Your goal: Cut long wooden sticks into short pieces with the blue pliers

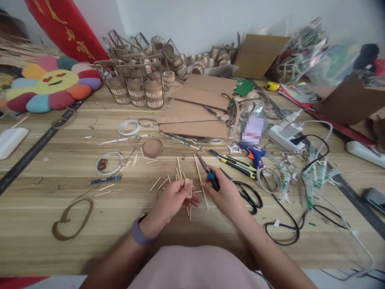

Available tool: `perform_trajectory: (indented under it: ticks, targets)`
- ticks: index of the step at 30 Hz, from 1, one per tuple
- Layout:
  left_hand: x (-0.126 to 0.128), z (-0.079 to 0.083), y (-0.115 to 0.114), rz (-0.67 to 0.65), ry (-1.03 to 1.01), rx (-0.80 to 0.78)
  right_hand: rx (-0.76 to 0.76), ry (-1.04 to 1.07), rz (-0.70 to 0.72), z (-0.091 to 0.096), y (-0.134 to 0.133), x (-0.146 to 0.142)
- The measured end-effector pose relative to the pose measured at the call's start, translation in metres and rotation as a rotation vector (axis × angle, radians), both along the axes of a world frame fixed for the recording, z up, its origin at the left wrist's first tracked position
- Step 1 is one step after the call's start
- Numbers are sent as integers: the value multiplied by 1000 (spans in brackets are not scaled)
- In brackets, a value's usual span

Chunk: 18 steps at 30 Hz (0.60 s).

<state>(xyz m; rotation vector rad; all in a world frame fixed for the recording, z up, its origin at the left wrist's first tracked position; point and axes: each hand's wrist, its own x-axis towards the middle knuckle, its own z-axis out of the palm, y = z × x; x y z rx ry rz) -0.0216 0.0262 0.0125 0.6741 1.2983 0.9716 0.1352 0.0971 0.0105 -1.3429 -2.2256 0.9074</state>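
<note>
My left hand (177, 196) is closed around a small row of short pale wooden sticks (189, 184), pinched between thumb and fingers. In my right hand (224, 192) is a pointed tool with a blue-and-black handle (213, 180), its narrow dark tip aimed away from me; its exact kind is unclear. A long thin stick (201, 180) lies at the right fingertips; I cannot tell whether they grip it. Loose cut sticks (163, 183) are scattered beyond and left of my left hand. Further off sits a round, shallow brown piece (152, 147) with a braided-looking rim.
Right of my hands lie a yellow-black utility knife (237, 163), black-handled scissors (249, 196), a blue glue gun (255, 154) and cables (288, 228). Cardboard sheets (195, 108) and small lidded baskets (136, 90) stand behind. A brown strip loop (72, 218) lies front left.
</note>
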Motion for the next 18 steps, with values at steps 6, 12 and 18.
perform_trajectory:
  ticks: [6, 12, 18]
  targets:
    - [-1, -7, -1, -113, 288, 120, 105, -428, -11, -7, 9, -9]
    - [0, -3, -4, -205, 787, 202, 123, -673, 28, -3, 5, -22]
    - [6, -5, -4, -277, 1066, 211, 140, -692, 11, -6, 4, -22]
